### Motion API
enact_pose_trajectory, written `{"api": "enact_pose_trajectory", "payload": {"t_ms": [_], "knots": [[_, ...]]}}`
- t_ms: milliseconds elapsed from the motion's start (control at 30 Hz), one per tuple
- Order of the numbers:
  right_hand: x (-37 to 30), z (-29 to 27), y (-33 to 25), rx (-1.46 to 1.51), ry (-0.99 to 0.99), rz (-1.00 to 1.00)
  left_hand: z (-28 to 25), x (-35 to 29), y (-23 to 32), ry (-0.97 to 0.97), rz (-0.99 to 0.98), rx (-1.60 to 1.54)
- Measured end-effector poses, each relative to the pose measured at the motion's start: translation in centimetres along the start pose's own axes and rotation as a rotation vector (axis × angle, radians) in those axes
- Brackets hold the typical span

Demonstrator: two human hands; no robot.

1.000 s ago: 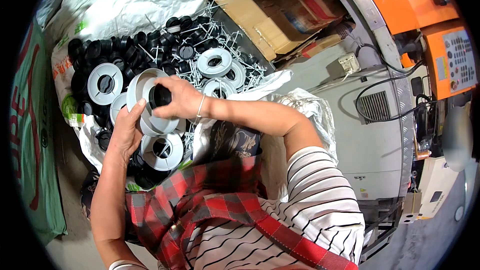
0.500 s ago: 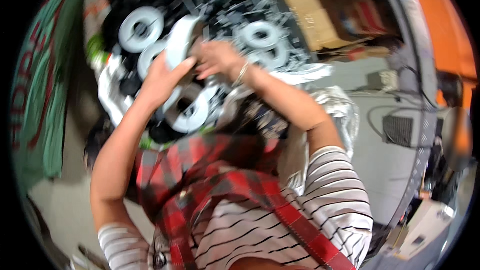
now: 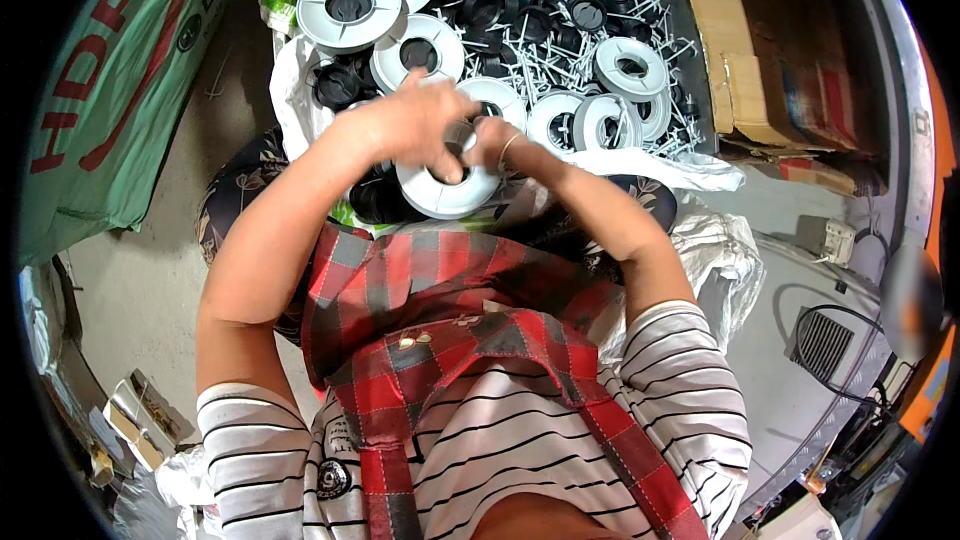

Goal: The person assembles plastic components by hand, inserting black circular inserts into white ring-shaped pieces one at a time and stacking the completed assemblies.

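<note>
A light grey plastic ring [image 3: 447, 199] with a wide flange lies just in front of my lap, partly covered by my hands. Over its upper left side reaches my left hand [image 3: 418, 126], thumb pointing down toward the ring's hole; its fingers are smeared by motion. At the ring's upper right, my right hand [image 3: 493, 144] has its fingers curled together close to the left fingertips. Whatever is between them is too blurred to name. Just beyond the hands are another grey ring [image 3: 492, 97] and a grey ring with a black centre [image 3: 417, 44].
Black round caps [image 3: 480, 5] and thin grey T-shaped plastic pieces [image 3: 545, 60] heap up beyond my hands. More grey rings [image 3: 630, 68] lie right. A cardboard box [image 3: 735, 60] stands at right, a green sack [image 3: 120, 90] at left. White sheeting [image 3: 650, 168] edges the pile.
The grey ring that my left hand held upright is out of its grip. Both hands have come lower and closer together over a ring near my lap. The view has shifted.
</note>
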State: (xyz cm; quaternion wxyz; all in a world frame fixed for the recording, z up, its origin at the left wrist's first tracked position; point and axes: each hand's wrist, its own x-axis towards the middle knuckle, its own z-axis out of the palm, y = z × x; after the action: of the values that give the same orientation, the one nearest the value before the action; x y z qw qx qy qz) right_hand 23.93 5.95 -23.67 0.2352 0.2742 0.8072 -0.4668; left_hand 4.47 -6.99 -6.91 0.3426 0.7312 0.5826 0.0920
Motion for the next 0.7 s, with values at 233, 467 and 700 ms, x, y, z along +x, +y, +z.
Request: {"api": "enact_pose_trajectory", "payload": {"t_ms": [233, 467, 700], "knots": [[-2.2, -11.1, -5.3, 0.117, 0.282, 0.228, 1.3, 0.4, 1.3, 0.159, -0.041, -0.059], [8.5, -9.4, -0.6, -0.583, 0.588, -0.034, -1.4, 0.8, -0.6, 0.453, -0.434, -0.943], [4.9, -14.5, -4.8, -0.531, 0.947, 0.013, -0.3, 2.2, -1.6, 0.769, -0.535, -1.372]]}}
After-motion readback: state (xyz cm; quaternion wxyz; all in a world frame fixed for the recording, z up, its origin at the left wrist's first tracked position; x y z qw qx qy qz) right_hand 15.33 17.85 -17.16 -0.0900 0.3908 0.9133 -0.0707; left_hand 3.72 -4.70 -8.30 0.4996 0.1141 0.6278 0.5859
